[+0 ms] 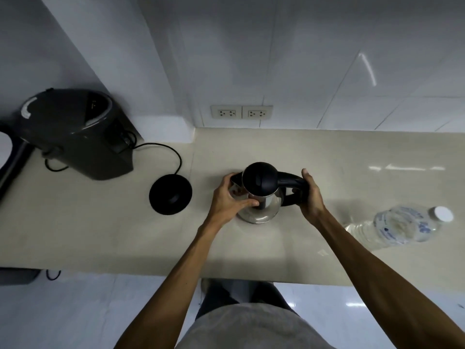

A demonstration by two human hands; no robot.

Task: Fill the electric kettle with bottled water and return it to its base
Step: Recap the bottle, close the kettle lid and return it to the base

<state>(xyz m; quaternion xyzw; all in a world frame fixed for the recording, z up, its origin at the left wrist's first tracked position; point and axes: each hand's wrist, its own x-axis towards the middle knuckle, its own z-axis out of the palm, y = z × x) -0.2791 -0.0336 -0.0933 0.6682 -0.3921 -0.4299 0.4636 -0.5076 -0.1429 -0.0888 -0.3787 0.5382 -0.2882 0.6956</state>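
Fingers [247,203] of the left hand [227,197] curl around the steel body of the kettle [260,195] on its spout side, thumb across the near face, other fingertips over the spout rim. Right hand [310,195] wraps the black handle [292,183] on the opposite side, thumb raised above the handle top, remaining fingers closed round the grip. Kettle thus sits between both hands, held by each. Lid [260,181] black, closed. Kettle stands on the beige countertop [251,248], roughly centre; whether its bottom fully rests on the surface cannot be told.

Base [170,194]: round, black, bare, just left of the left hand, not touching the kettle. Its cord [173,152] loops back toward the dark grey appliance [75,132] at the left rear.

Water bottle [400,226]: clear plastic, white cap on, lying on its side on the counter to the right, well apart from the right hand.

Two wall sockets [241,112] on the tiled wall behind the kettle.
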